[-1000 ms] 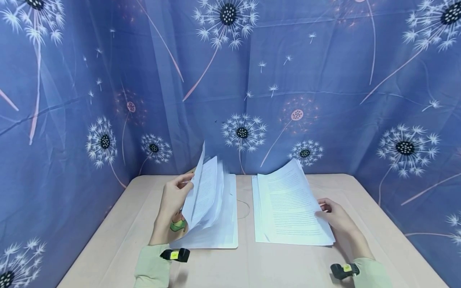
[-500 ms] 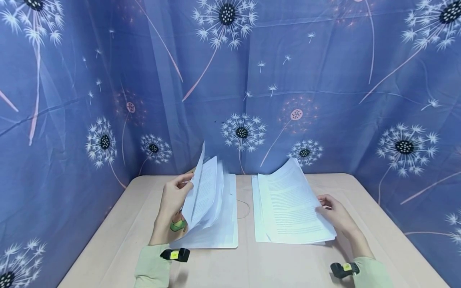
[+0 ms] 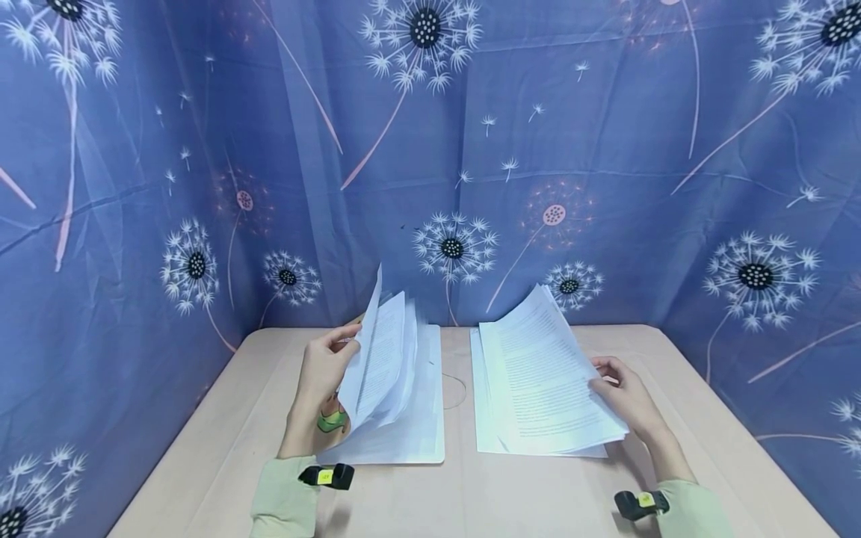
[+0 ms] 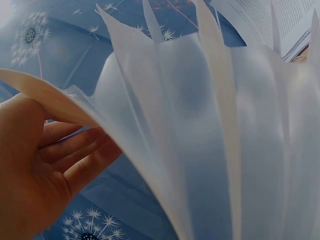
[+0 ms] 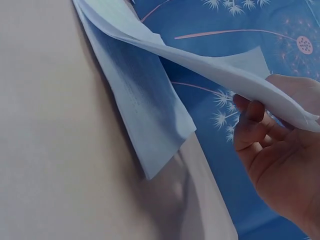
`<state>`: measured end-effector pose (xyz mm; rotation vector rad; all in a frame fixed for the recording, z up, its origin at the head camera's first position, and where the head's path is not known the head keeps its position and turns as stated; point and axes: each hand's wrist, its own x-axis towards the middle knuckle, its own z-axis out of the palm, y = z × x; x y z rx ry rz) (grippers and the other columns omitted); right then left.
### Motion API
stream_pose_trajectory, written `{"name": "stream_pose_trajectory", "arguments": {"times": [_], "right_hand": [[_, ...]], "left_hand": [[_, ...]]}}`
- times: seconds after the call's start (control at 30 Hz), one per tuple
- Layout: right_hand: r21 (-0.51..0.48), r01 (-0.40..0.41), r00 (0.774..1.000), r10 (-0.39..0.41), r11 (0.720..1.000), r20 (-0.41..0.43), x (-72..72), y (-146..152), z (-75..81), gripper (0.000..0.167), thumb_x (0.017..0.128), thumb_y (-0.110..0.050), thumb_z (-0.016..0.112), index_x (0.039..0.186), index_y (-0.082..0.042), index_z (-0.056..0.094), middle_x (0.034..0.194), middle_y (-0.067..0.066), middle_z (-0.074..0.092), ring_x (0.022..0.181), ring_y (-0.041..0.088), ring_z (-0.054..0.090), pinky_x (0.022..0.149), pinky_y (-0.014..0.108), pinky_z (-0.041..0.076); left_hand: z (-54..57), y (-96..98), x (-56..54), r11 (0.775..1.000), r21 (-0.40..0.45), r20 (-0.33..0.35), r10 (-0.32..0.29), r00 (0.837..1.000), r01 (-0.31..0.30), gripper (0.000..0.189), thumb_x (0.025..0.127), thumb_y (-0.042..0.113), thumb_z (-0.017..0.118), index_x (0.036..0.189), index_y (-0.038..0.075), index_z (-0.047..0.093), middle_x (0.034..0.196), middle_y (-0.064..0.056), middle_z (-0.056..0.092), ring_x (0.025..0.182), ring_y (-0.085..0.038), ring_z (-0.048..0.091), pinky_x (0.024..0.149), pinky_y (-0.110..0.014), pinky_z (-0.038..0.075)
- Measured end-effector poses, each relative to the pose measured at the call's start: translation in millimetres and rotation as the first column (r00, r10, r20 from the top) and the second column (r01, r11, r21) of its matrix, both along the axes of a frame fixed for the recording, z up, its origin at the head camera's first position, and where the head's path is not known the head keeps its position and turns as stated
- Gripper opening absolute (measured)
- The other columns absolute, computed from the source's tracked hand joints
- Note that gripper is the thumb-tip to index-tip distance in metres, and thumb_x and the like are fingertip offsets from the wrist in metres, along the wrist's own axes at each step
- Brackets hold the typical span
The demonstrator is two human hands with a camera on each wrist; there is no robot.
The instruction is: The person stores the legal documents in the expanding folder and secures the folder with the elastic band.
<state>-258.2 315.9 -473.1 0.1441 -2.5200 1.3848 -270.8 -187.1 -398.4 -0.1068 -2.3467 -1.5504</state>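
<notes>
On the left of the table in the head view stands a part-open clear-pocket folder [image 3: 417,441]. My left hand [image 3: 324,368] pinches its raised cover along the left edge; translucent pockets [image 4: 195,110] fan out beside it in the left wrist view. A stack of printed paper sheets [image 3: 545,373] lies to the right of the folder. Between thumb and fingers, my right hand [image 3: 624,396] grips the right edge of the upper sheets, bending them up off the lower sheets [image 5: 150,115]. Both wrists carry small black cameras.
Everything rests on a pale table [image 3: 457,501]. A thin loop of string or a mark [image 3: 463,390] shows between folder and stack. Blue cloth [image 3: 511,149] with a dandelion print hangs around the back and sides.
My right hand has risen slightly, shifting the upper sheets up and leftward, so more of the lower sheets shows at the bottom. My left hand and the folder have hardly moved.
</notes>
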Motion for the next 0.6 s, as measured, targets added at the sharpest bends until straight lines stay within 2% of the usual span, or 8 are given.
{"name": "stream_pose_trajectory", "arguments": {"times": [0.13,0.23,0.37,0.6], "right_hand": [[-0.031,0.01,1.0,-0.01,0.999,-0.007,0.9,0,2.3,0.035,0.095,-0.006,0.057,0.129,0.004,0.054,0.103,0.016,0.062,0.082,0.003,0.059,0.07,0.019,0.049],[-0.069,0.01,1.0,-0.011,0.998,-0.009,0.9,0,3.6,0.036,0.095,-0.005,0.058,0.13,0.004,0.053,0.104,0.017,0.062,0.079,0.004,0.061,0.067,0.022,0.052],[-0.113,0.018,1.0,-0.019,0.993,-0.005,1.1,1,6.6,0.037,0.096,-0.005,0.058,0.131,0.004,0.052,0.1,0.01,0.064,0.074,0.004,0.063,0.063,0.024,0.054],[-0.176,0.004,1.0,-0.003,0.984,0.005,1.5,0,10.9,0.042,0.096,-0.004,0.057,0.136,0.004,0.047,0.096,0.002,0.063,0.071,0.006,0.065,0.06,0.027,0.055]], "left_hand": [[0.8,-0.3,1.1,1.0,0.002,0.003,-0.004,1.0,0.004,0.033,0.092,0.018,0.061,0.123,0.02,0.072,0.106,-0.011,0.074,0.071,-0.017,0.057,0.055,-0.028,0.039],[1.3,-0.2,2.2,1.0,0.005,0.009,-0.007,1.0,0.007,0.033,0.092,0.019,0.061,0.123,0.02,0.071,0.106,-0.01,0.074,0.062,-0.016,0.052,0.053,-0.028,0.038],[1.3,-0.2,2.2,1.0,0.009,0.015,-0.006,1.0,0.006,0.032,0.092,0.019,0.061,0.122,0.02,0.072,0.104,-0.01,0.074,0.051,-0.012,0.043,0.051,-0.027,0.037],[0.1,0.5,-0.1,1.0,0.01,0.003,0.005,1.0,-0.005,0.032,0.091,0.016,0.06,0.121,0.018,0.072,0.102,-0.012,0.074,0.055,-0.012,0.048,0.052,-0.026,0.038]]}}
